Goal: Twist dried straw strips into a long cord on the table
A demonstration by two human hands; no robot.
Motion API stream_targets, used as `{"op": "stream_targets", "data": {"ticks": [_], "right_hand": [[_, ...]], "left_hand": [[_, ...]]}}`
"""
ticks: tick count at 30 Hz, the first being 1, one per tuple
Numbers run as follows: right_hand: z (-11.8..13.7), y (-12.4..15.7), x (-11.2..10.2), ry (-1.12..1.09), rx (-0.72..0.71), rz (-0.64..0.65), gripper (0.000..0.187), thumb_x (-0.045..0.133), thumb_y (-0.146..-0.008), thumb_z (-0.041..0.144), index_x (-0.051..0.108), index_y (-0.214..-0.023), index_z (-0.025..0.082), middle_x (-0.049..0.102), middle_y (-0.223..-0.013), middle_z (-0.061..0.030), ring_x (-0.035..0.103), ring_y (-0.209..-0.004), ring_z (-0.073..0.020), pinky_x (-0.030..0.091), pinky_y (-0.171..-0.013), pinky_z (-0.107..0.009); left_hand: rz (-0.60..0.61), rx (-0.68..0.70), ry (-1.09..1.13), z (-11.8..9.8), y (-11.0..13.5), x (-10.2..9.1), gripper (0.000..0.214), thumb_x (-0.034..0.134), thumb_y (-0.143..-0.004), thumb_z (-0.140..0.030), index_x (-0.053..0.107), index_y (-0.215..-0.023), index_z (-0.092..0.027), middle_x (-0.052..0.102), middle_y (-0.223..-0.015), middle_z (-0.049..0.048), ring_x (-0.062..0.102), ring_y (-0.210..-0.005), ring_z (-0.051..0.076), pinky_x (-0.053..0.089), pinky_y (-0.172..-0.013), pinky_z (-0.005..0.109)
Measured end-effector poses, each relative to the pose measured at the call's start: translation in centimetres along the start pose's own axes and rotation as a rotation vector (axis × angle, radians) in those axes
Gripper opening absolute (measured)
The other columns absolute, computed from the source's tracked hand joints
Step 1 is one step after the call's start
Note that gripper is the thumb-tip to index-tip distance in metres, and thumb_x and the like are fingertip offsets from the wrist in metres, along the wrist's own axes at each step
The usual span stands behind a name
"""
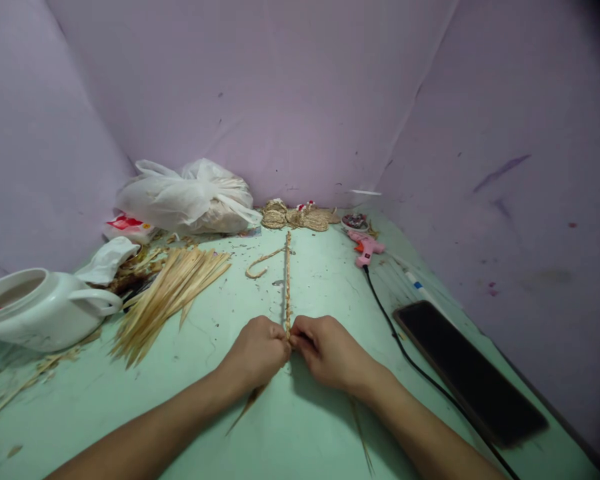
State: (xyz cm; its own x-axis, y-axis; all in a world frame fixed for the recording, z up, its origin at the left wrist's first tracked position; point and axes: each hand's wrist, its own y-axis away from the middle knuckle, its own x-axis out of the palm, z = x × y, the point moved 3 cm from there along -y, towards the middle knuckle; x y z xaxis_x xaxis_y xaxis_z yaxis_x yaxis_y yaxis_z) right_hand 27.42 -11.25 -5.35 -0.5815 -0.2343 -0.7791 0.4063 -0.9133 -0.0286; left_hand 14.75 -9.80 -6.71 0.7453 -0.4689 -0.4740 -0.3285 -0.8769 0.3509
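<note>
My left hand (pixel 258 352) and my right hand (pixel 326 349) meet knuckle to knuckle on the green table (pixel 300 433), both closed in a pinch on the near end of a long straw braid (pixel 288 280). The braid runs straight away from me towards the back wall. Loose straw ends stick out under my left hand towards me. A short curved braid piece (pixel 261 263) lies just left of the long one.
A pile of straw strips (pixel 173 293) lies to the left, beside a white pot (pixel 40 308) and plastic bags (pixel 185 197). Woven straw pieces (pixel 300 216) sit at the back. A pink glue gun (pixel 365 248) with black cord and a dark phone (pixel 467 370) lie right.
</note>
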Motion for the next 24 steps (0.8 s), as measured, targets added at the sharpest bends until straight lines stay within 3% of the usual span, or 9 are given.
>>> {"op": "stream_targets", "data": {"ticks": [4,8,11,15,19,21,24], "right_hand": [[0.7,0.3,-0.7,0.102,0.101,-0.024,0.016,0.045,-0.073,0.02,0.058,-0.064,0.016,0.059,-0.061,-0.0027,0.044,-0.053,-0.0095,0.024,-0.049,-0.022],[1.4,1.1,-1.2,0.099,0.267,0.015,0.021,0.045,-0.074,0.025,0.06,-0.062,0.016,0.059,-0.055,-0.0034,0.044,-0.047,-0.0097,0.021,-0.044,-0.023],[2.4,1.7,-0.7,0.114,0.21,0.028,0.02,0.044,-0.073,0.021,0.061,-0.063,0.016,0.06,-0.056,-0.004,0.047,-0.046,-0.0103,0.021,-0.043,-0.024],[3.6,2.2,1.2,0.29,0.113,0.037,0.017,0.046,-0.068,0.013,0.062,-0.069,0.014,0.064,-0.066,-0.0075,0.054,-0.053,-0.0145,0.025,-0.047,-0.026],[4.2,2.5,2.4,0.365,0.02,0.085,0.032,0.045,-0.064,0.006,0.062,-0.091,0.009,0.065,-0.081,-0.0125,0.059,-0.064,-0.0186,0.031,-0.05,-0.026],[4.4,2.7,1.7,0.285,-0.035,0.083,0.028,0.047,-0.065,0.009,0.063,-0.089,0.01,0.066,-0.081,-0.0112,0.058,-0.064,-0.0174,0.033,-0.051,-0.025],[4.0,2.5,-0.6,-0.009,0.005,-0.003,0.019,0.048,-0.074,0.024,0.064,-0.066,0.016,0.062,-0.061,-0.003,0.053,-0.053,-0.0116,0.034,-0.049,-0.022]], "left_hand": [[-0.053,0.04,-0.049,0.0,0.2,0.3,0.021,0.04,-0.057,-0.018,0.026,-0.041,-0.018,0.019,-0.041,-0.005,0.019,-0.042,0.006,0.013,-0.041,0.023],[-0.025,0.013,0.017,0.3,0.2,0.6,0.021,0.041,-0.055,-0.016,0.025,-0.04,-0.018,0.018,-0.041,-0.0054,0.018,-0.042,0.006,0.011,-0.041,0.024],[0.027,-0.041,0.193,0.2,0.3,0.6,0.021,0.041,-0.052,-0.014,0.026,-0.04,-0.018,0.018,-0.039,-0.0062,0.017,-0.04,0.005,0.01,-0.041,0.024],[0.084,-0.146,0.412,-0.2,0.6,0.6,0.023,0.044,-0.053,-0.016,0.026,-0.039,-0.017,0.016,-0.036,-0.0076,0.015,-0.039,0.004,0.01,-0.041,0.022],[0.087,-0.068,0.41,-0.1,0.7,0.7,0.022,0.047,-0.055,-0.019,0.03,-0.04,-0.017,0.022,-0.038,-0.0073,0.018,-0.04,0.004,0.011,-0.041,0.022],[0.08,-0.033,0.373,0.1,0.6,0.6,0.019,0.047,-0.055,-0.02,0.034,-0.042,-0.017,0.027,-0.04,-0.0066,0.022,-0.041,0.005,0.014,-0.042,0.022],[0.11,0.02,0.358,0.0,0.7,0.3,0.018,0.047,-0.056,-0.021,0.035,-0.044,-0.016,0.028,-0.042,-0.0064,0.022,-0.043,0.005,0.015,-0.043,0.022]]}}
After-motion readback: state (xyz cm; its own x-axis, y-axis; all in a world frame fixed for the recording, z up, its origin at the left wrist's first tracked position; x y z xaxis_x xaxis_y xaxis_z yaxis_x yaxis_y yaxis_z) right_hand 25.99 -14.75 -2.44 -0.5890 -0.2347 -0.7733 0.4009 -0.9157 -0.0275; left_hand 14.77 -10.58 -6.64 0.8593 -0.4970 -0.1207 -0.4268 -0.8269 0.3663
